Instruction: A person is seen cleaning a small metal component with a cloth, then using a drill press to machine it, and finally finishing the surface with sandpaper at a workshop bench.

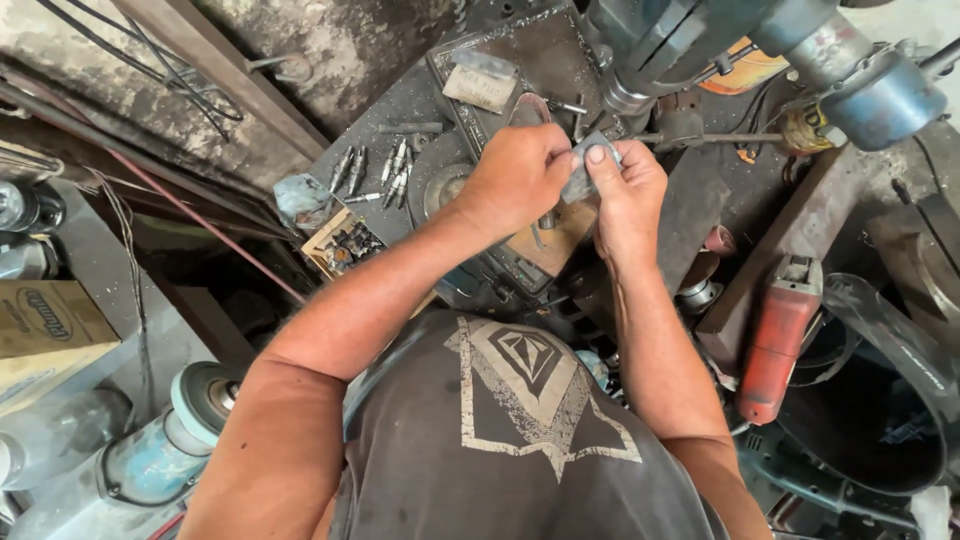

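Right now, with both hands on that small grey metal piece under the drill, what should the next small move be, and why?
Probably lower the grey metal piece onto the wooden block beneath. Both the left hand and right hand pinch it in mid-air, below the drill head, so it looks unsupported.

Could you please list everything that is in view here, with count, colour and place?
metal piece: one, grey, held between both hands under the drill head
drill press: one, blue-grey, top centre
drill bits: several, silver, on the dark table left of the hands
wooden box of small parts: one, tan, below the bits
angle grinder: one, red, right
cardboard box: one, tan, far left
bench motor: one, pale blue, lower left
left hand: gripping the piece
right hand: gripping the piece
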